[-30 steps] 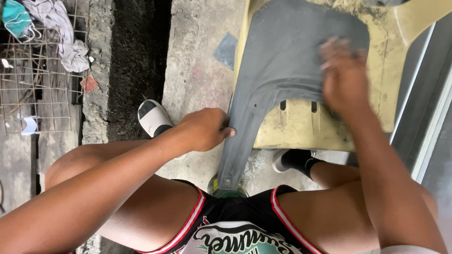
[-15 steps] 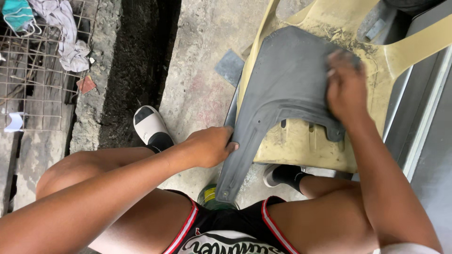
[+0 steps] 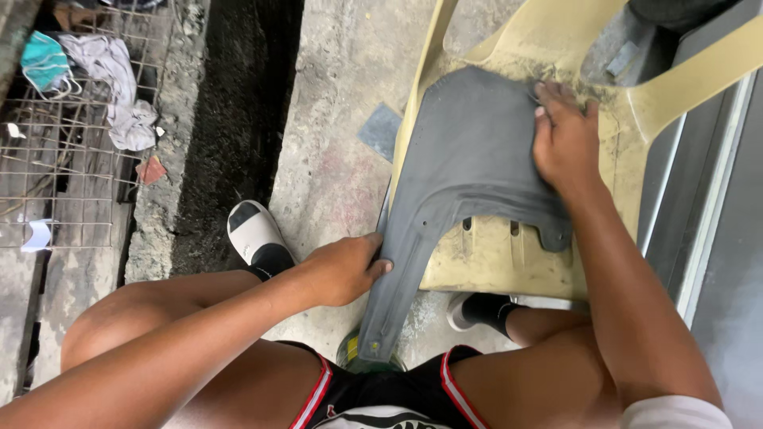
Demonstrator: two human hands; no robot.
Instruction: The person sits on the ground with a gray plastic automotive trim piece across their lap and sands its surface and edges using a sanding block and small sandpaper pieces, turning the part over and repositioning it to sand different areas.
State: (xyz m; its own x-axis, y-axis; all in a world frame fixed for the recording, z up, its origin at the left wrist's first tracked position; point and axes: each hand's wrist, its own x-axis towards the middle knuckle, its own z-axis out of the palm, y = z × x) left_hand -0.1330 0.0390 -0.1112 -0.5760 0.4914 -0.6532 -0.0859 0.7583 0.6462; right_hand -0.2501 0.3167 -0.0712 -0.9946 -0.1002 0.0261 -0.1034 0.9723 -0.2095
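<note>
- The grey curved panel [image 3: 469, 175], a moulded mudguard-like piece, lies flat across the seat of the pale yellow plastic chair [image 3: 509, 262], its narrow tail hanging off the front edge down toward the person's lap.
- Its long axis runs from the broad rounded top, far from the person, down and left to the slim tip between the knees; the tip points at the person.
- It looks like thin, light plastic: stiff enough to hold its curve, probably a bit springy at the tail, with a matte, dusty surface that should not slip much.
- The narrow strip and the broad upper edge look like the sensible places to take hold.
- The left hand [image 3: 346, 270] is closed around the tail's edge, thumb on top, fingers wrapped under.
- The right hand [image 3: 564, 139] lies open and flat, palm down, pressing on the panel's upper right corner; it grips nothing.
- Outward: a white slide sandal [image 3: 250, 230] over a black sock on the concrete floor [image 3: 334, 119], a dark gutter [image 3: 234, 111], and a wire grate [image 3: 71, 159] with rags [image 3: 119, 87] at far left.
</note>
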